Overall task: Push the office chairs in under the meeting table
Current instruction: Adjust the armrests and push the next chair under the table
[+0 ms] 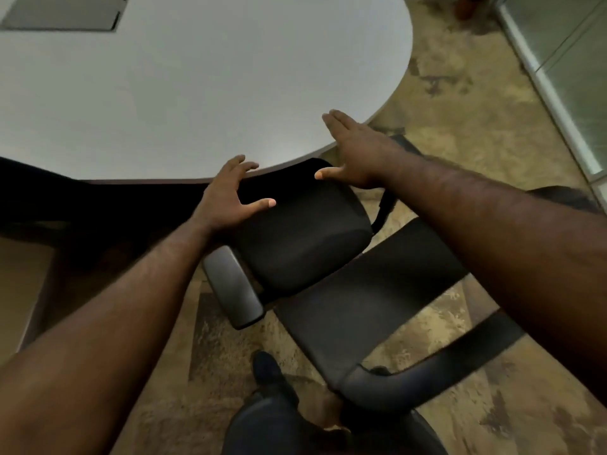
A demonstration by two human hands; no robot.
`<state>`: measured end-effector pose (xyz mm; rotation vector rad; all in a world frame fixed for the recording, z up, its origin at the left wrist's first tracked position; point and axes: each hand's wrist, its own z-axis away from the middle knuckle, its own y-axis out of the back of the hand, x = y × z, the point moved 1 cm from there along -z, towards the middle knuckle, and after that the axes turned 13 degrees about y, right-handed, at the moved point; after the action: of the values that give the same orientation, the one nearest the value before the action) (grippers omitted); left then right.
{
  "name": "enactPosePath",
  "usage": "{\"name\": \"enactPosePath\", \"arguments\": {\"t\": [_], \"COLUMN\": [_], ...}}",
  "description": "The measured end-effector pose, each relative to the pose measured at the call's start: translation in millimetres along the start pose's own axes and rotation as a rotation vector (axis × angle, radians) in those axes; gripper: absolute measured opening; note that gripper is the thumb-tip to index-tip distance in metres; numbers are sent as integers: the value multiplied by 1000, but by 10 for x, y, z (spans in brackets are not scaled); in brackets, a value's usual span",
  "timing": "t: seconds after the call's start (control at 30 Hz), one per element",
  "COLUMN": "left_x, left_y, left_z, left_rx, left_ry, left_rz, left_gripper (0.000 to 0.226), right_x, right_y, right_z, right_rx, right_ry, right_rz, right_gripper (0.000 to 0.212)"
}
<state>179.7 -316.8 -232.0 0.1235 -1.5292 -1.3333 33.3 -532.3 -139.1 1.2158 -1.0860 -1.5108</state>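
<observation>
Right now, seen from above through the head camera:
Meeting table: the pale grey meeting table (184, 93) fills the upper left, its rounded edge curving down past both hands; a darker rectangular panel (62, 11) is set into its top at the far left corner
Office chair: a black office chair (328, 274) stands at the table's curved edge, turned at an angle, its seat (302, 234) with the front tucked just under the rim and the rest out on the floor
Backrest: the dark backrest (371, 297) slants across the lower middle, nearer the person than the seat
Armrests: one grey padded armrest (233, 287) sits beside the seat on the left; another curved armrest (394, 382) shows lower down, near the person's leg
Left hand: the left hand (226, 198) is at the seat's front left corner, right at the table edge, fingers spread and a little bent, thumb stretched over the cushion; it grips nothing, and whether the palm actually touches the seat I cannot tell
Right hand: the right hand (354, 149) lies flat with fingers straight and close together, fingertips over the table rim, thumb pointing out sideways above the seat's front; it holds nothing
Forearms: both bare forearms reach in from the lower corners
Floor: mottled brown and tan floor (460, 77) surrounds the chair; a glass partition with a pale frame (551, 93) runs along the right side
Person: a dark trouser leg and shoe (269, 376) show at the bottom middle
</observation>
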Motion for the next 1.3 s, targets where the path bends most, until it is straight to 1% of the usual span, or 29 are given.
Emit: {"name": "enactPosePath", "arguments": {"t": [0.13,0.27,0.37,0.53,0.67,0.93,1.1,1.3], "left_x": [572,1077,1419,1878,2159,2452,2421,2423], "left_y": [-89,-333,-527,-752,-853,-1204,-1371,-1563], "left_z": [-51,-71,-64,-94,-191,-501,-836,-1145], "left_rx": [48,63,75,61,54,13,-24,-73], "left_ry": [-60,-57,-61,-95,-116,-127,-108,-64], "left_rz": [-79,-126,-119,-152,-159,-186,-244,-244], "left_gripper": [83,90,95,91,90,89,91,92], "right_x": [483,893,1182,1535,1794,2291,2688,3074], "right_y": [244,364,444,547,574,387,240,-35], "right_z": [466,894,1166,1524,1641,1591,1314,976], "right_rx": [23,24,34,67,94,43,15,-3], "right_ry": [-6,19,14,8,-13,-59,-65,-96], "right_rz": [25,21,18,-9,-31,-61,-65,-167], "right_gripper": [98,94,92,90,89,89,88,85]}}
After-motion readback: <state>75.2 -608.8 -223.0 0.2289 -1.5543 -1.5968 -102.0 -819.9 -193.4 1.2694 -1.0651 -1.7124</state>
